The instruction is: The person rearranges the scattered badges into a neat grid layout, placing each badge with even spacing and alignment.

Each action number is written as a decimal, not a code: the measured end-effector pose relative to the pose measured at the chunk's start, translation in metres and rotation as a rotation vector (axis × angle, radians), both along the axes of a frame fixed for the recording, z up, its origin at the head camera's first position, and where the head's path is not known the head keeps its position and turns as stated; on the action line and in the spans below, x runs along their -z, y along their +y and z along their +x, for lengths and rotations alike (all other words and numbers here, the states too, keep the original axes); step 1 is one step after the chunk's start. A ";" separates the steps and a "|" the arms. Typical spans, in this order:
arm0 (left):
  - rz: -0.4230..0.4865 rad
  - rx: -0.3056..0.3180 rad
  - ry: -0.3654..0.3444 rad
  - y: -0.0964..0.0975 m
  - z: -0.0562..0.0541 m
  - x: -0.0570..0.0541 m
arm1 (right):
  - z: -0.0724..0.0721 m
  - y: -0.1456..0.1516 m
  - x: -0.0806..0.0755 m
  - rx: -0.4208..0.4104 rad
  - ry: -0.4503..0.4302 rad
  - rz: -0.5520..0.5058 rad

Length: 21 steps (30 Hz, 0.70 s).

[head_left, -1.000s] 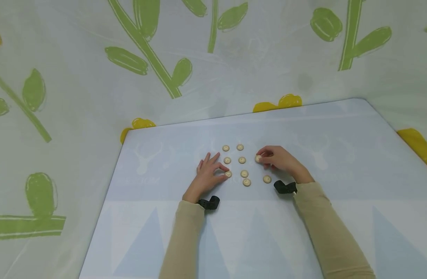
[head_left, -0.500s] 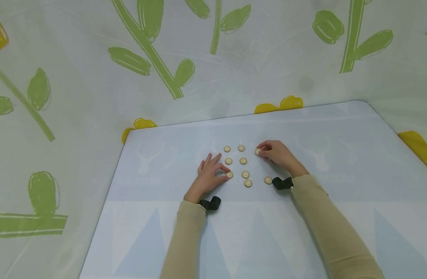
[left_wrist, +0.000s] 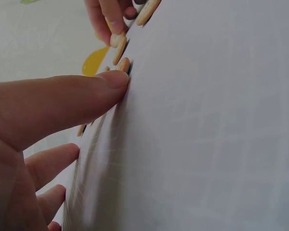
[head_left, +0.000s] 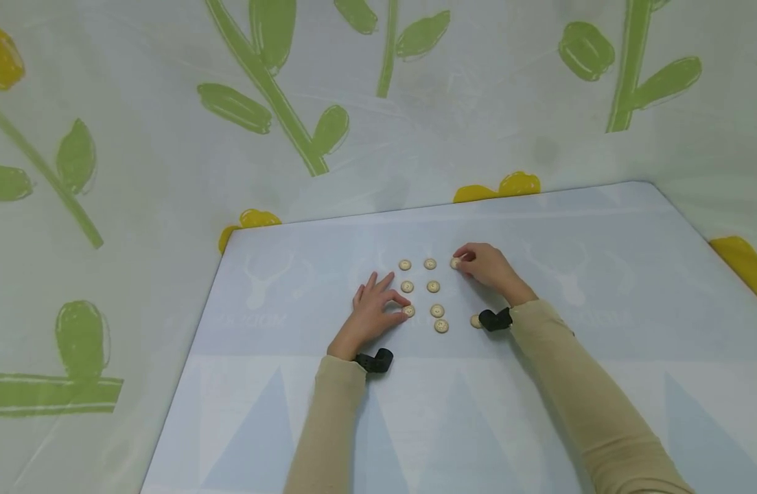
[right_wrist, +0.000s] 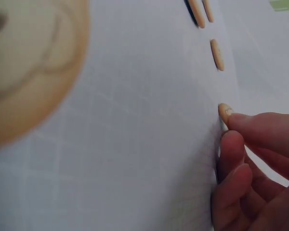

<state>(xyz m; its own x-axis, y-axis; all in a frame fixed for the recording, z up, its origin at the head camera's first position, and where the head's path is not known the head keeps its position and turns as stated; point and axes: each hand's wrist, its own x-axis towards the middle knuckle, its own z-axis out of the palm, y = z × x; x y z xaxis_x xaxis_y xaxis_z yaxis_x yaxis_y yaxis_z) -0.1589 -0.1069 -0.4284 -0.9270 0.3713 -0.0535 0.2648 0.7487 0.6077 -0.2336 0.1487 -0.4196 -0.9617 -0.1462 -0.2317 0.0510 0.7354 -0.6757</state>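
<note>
- Right hand (head_left: 489,266) is pinching the far row's rightmost disc (head_left: 455,263).
- Left hand (head_left: 372,310) is pinching the left column's nearest disc (head_left: 409,311).
- Even spacing is probably needing a light, flat slide — then gentle release.

Nine round, flat, tan discs, biscuit-like with dark markings, sit mid-frame in the head view. In the leftmost column, an upper-left disc (head_left: 405,265) and a middle-left disc (head_left: 407,287) lie flat, above a lower-left disc (head_left: 407,311) pinched by the left hand (head_left: 370,312). The next column has a top disc (head_left: 430,263), a middle disc (head_left: 434,287) and a close lower pair (touching or nearly so): one disc (head_left: 437,311) above another (head_left: 441,326). Farther right, an upper-right disc (head_left: 454,263) is pinched by the right hand (head_left: 486,266); a lower-right disc (head_left: 475,321) lies partly hidden.
</note>
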 end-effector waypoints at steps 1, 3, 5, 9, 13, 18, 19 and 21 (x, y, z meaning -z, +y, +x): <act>0.001 0.002 0.002 0.000 0.000 0.000 | -0.001 -0.001 0.000 0.006 0.005 0.000; 0.000 0.004 0.008 0.001 -0.001 -0.001 | -0.003 -0.002 0.000 0.012 0.020 0.005; 0.000 0.005 0.012 0.001 -0.001 -0.001 | -0.004 -0.003 -0.001 0.018 0.032 0.010; 0.001 0.005 0.015 0.001 -0.002 -0.002 | -0.006 -0.003 -0.003 0.020 0.043 0.027; 0.003 0.002 0.015 0.001 -0.003 -0.002 | -0.007 -0.003 -0.004 0.027 0.049 0.024; -0.005 -0.002 0.016 0.000 -0.004 0.001 | -0.006 -0.001 -0.003 0.029 0.041 0.010; -0.007 0.000 0.012 0.000 -0.003 0.002 | -0.005 -0.001 -0.003 0.026 0.035 0.013; -0.016 0.001 0.006 0.000 -0.002 0.003 | -0.005 -0.002 -0.003 0.011 0.020 0.025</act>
<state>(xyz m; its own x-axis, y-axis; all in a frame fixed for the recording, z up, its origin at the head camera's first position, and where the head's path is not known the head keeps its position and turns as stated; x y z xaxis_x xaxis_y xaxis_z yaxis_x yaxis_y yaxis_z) -0.1613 -0.1073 -0.4316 -0.9268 0.3716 -0.0545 0.2691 0.7582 0.5939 -0.2383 0.1472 -0.4170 -0.9677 -0.1305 -0.2158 0.0455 0.7514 -0.6582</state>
